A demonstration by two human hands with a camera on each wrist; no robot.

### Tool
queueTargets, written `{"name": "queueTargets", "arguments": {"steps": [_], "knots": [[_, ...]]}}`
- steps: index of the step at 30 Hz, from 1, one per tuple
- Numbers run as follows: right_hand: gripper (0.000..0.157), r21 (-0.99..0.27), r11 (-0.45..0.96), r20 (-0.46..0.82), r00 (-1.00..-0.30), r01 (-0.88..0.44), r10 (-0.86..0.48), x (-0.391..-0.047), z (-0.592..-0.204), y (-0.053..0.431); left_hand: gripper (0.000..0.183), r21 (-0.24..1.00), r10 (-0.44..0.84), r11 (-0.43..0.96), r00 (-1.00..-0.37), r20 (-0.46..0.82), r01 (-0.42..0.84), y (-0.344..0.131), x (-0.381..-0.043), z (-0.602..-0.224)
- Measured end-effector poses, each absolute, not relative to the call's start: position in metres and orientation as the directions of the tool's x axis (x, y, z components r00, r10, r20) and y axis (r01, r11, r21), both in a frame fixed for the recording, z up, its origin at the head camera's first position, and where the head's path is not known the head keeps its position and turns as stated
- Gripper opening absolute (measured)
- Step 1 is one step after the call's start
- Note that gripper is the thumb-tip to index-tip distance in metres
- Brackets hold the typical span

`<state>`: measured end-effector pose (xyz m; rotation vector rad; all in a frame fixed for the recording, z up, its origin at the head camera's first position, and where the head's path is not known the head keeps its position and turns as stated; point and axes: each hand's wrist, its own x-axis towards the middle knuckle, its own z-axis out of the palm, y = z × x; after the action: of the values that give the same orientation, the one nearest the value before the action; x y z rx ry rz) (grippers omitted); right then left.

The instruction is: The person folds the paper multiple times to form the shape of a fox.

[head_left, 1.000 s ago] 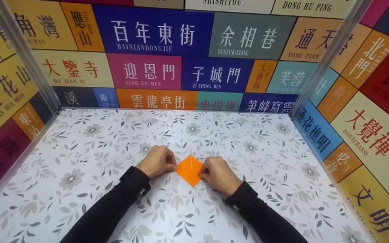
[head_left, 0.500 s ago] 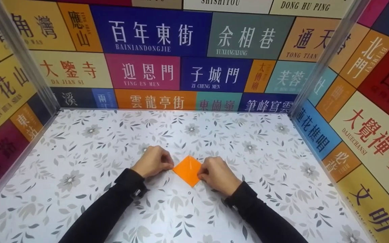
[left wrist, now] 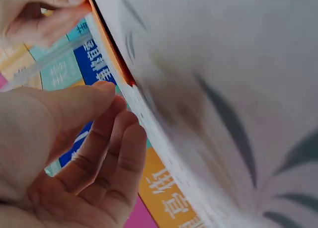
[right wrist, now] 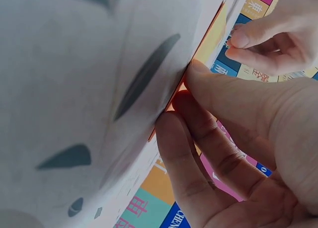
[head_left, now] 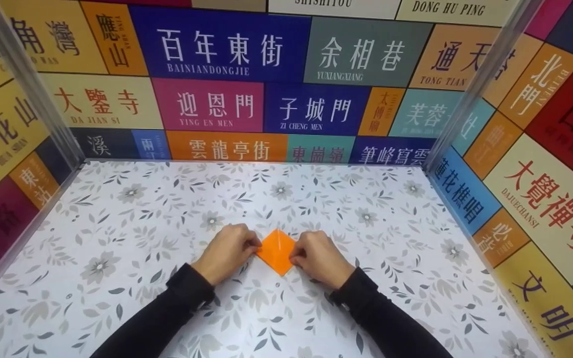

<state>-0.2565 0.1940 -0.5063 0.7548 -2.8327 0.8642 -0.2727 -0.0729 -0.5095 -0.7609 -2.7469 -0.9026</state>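
Note:
A small orange folded paper [head_left: 277,252] lies as a diamond on the flowered tabletop, a crease line running down its upper half. My right hand [head_left: 322,258] pinches its right corner between thumb and curled fingers; the right wrist view shows the thumb [right wrist: 199,69] at the paper's thin edge. My left hand [head_left: 229,252] is at the opposite corner, fingers loosely bent. In the left wrist view, its thumb and fingertips [left wrist: 133,133] sit close together just beside the paper's orange edge [left wrist: 117,54], with no paper visible between them. The paper's underside is hidden.
The white table [head_left: 117,308] bears a grey leaf and flower print. Colourful panels with Chinese characters [head_left: 222,44] wall in its back and sides, with clear strips [head_left: 33,89] at the corners. Black sleeves [head_left: 152,313] cover both forearms.
My left hand first drew slightly left off the paper's left corner, then came back beside it, its wrist now lower in view. My right hand and the paper have hardly moved.

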Motion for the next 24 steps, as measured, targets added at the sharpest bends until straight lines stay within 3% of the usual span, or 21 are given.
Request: {"name": "queueTargets", "arguments": {"steps": [3,9,14,24], "knots": [[0.008,-0.495,0.725,0.22,-0.876,-0.479,-0.428,-0.256,-0.507,0.193,0.009,0.447,0.493,0.662,-0.799,0.345,0.602,-0.071,-0.26,-0.51],[0.009,-0.454,0.724,0.264,-0.855,-0.518,-0.447,-0.256,-0.509,0.191,0.011,0.333,0.614,0.632,-0.715,0.334,0.699,-0.066,-0.24,-0.507],[0.009,-0.456,0.729,0.255,-0.86,-0.51,-0.442,-0.257,-0.509,0.19,0.011,0.266,0.649,0.632,-0.685,0.331,0.728,-0.061,-0.235,-0.506],[0.012,-0.466,0.735,0.242,-0.871,-0.492,-0.429,-0.256,-0.509,0.189,0.014,0.245,0.669,0.587,-0.633,0.39,0.772,-0.05,-0.245,-0.509]]}}
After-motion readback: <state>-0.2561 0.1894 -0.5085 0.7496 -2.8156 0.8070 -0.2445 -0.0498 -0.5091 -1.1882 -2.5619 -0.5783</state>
